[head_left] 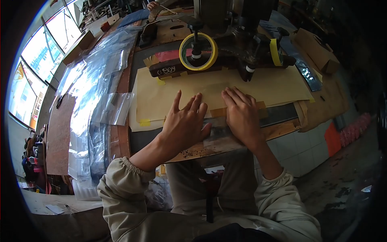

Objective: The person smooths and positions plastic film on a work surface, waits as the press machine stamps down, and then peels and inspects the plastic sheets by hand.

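Note:
A wide tan sheet lies on the dark work surface, with yellow tape pieces at its edges. My left hand rests on its front part, fingers spread and nothing held. Beside it to the right, my right hand lies flat near the sheet's front edge, over a brown tape strip, its fingers extended and fairly close together. Behind both hands a dark bar with white lettering crosses the sheet's back part. A yellow tape roll hangs around a black knob post on the machine.
Clear plastic sheets cover the left side. Another yellow roll hangs at the machine's right. An open cardboard box stands at the back right, near brown paper. Another person's hand shows at the top.

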Demonstrator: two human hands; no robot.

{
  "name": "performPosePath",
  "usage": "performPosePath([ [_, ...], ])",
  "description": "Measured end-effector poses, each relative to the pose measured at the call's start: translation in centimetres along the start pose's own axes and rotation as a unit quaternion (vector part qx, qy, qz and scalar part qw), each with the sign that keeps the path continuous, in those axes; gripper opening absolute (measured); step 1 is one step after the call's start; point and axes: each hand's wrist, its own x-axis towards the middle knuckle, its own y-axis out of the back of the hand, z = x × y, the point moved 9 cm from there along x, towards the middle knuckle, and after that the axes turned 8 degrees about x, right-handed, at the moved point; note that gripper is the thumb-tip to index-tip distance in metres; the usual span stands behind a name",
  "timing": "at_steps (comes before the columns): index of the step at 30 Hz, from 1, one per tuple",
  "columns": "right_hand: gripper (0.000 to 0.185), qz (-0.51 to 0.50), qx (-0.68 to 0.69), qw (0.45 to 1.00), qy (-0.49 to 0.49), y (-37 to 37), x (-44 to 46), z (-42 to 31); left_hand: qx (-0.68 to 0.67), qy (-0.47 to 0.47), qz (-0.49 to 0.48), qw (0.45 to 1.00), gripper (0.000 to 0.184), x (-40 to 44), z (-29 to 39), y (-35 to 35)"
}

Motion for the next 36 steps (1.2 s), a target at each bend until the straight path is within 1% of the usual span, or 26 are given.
performPosePath([
  [3,0.030,0.024,-0.048,0.997,0.050,-0.3,1.4,-0.5,-0.001,0.006,0.003,1.000,0.046,0.8,-1.0,-0.4],
  [6,0.026,0.018,-0.050,0.995,0.081,-0.8,2.8,-0.3,-0.003,0.013,0.013,1.000,0.046,1.5,-1.8,-0.9],
  [10,0.019,0.014,-0.064,0.992,0.108,-1.6,4.0,-0.2,-0.016,0.025,0.034,0.999,0.047,2.1,-2.9,-1.4],
  [13,0.016,0.015,-0.071,0.990,0.125,-1.9,4.7,-0.2,-0.029,0.043,0.018,0.999,0.047,2.4,-3.5,-1.6],
  [15,0.016,0.006,-0.079,0.987,0.140,-1.9,4.9,-0.3,-0.035,0.041,0.028,0.998,0.047,2.5,-3.7,-1.7],
  [18,0.018,-0.025,-0.072,0.985,0.152,-2.0,5.0,-0.2,-0.048,0.045,0.029,0.997,0.046,2.5,-3.7,-1.7],
  [22,0.024,0.001,-0.013,0.989,0.144,-1.3,5.1,0.0,-0.063,0.051,0.024,0.996,0.045,2.5,-3.7,-1.5],
  [27,0.031,-0.038,0.036,0.990,0.129,-1.7,4.7,0.6,-0.060,0.052,0.019,0.997,0.044,2.3,-3.3,-1.7],
  [30,0.033,-0.042,0.033,0.989,0.141,-1.5,4.5,0.4,-0.067,0.055,0.013,0.996,0.044,2.6,-3.6,-1.6],
  [34,0.034,-0.039,0.046,0.989,0.133,-1.6,4.8,0.7,-0.077,0.066,0.001,0.995,0.044,3.0,-4.1,-1.5],
  [36,0.034,-0.031,0.048,0.990,0.131,-1.7,5.0,0.8,-0.067,0.070,0.010,0.995,0.044,3.0,-4.1,-1.5],
])
